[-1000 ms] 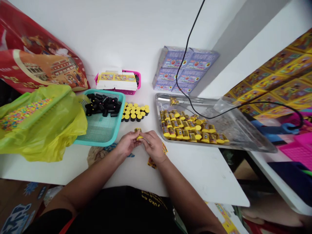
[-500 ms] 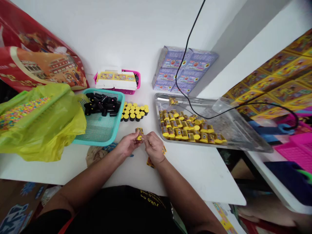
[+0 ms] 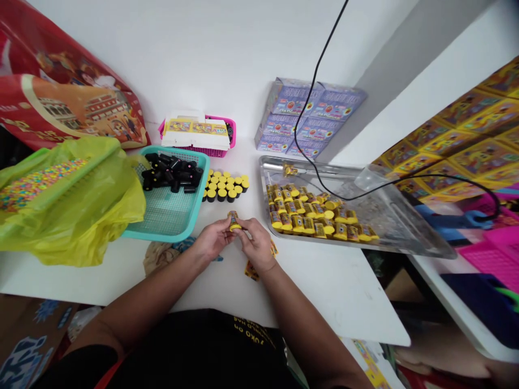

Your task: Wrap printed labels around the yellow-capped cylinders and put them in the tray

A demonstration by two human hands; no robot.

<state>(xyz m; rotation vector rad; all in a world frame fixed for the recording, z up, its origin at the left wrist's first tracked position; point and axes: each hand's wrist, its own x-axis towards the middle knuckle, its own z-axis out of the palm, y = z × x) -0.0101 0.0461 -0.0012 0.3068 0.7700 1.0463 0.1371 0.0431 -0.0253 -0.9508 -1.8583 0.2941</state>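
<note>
A small canister [image 3: 234, 220] with a yellow cap and a printed yellow label is held between my two hands over the table. My left hand [image 3: 213, 239] pinches it from the left. From the right, the thumb and fingers of my right hand [image 3: 256, 242] are closed on it too. Beneath my right wrist lie printed yellow labels [image 3: 252, 271], partly covered. Beyond my hands stand several black canisters with yellow caps [image 3: 221, 193] in rows. Several labelled yellow canisters [image 3: 308, 213] lie in a metal tray [image 3: 389, 240] on the right.
Left stands a turquoise basket [image 3: 160, 213] of black canisters [image 3: 174, 172], beside a yellow plastic bag [image 3: 101, 216] with colourful candy beads [image 3: 44, 181]. A pink basket [image 3: 208, 152] and purple boxes [image 3: 308, 116] stand by the wall. A black cable [image 3: 295, 129] hangs across the tray.
My right fingers have shifted on the canister, with the thumb now against its lower part. The canister stays between both hands. The view has moved slightly.
</note>
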